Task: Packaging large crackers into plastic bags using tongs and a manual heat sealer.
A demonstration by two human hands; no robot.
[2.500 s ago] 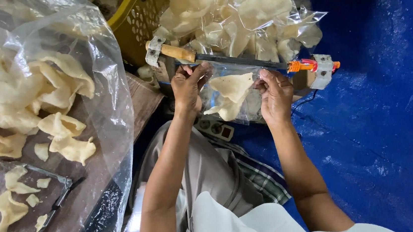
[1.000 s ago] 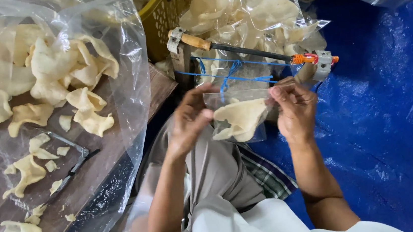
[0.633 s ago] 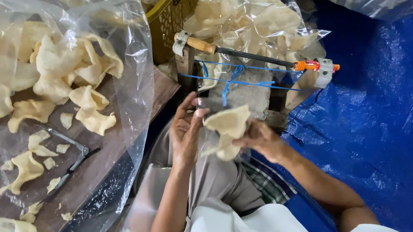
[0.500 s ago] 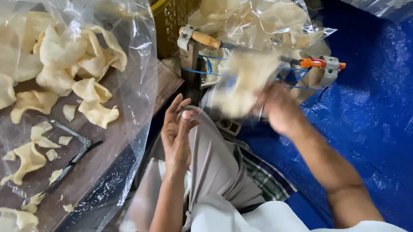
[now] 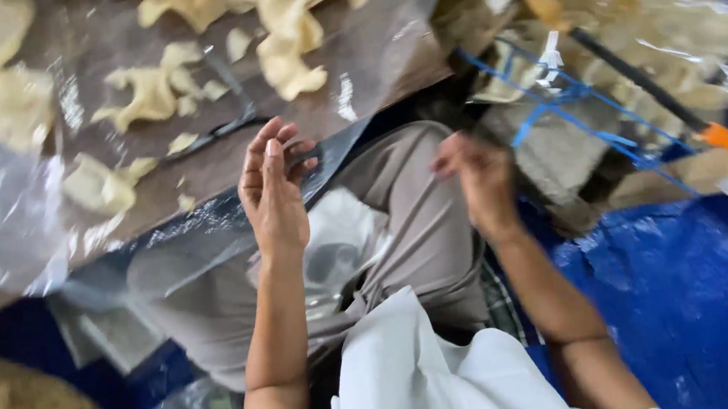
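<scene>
Both hands empty: left [image 5: 274, 195] fingers loosely spread, right [image 5: 480, 181] half-curled, near crinkly clear plastic sheet [image 5: 208, 227].

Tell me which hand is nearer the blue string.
Right. The right hand is raised over the knee just left of the blue string without touching it. The left hand is farther off, at the edge of the clear plastic sheet on the board.
</scene>
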